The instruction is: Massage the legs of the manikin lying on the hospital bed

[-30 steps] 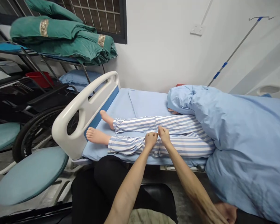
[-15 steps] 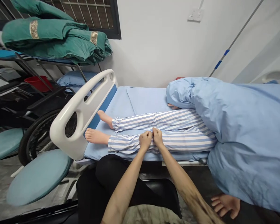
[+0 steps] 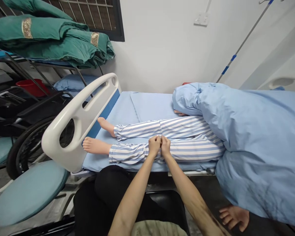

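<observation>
Left hand, right hand on striped pajama trousers

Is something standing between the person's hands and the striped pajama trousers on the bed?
Nothing visible does. The left hand and right hand are directly on the striped pajama trousers. The blue blanket covers the trousers' upper end, off to the right of the hands, not between them.
</observation>
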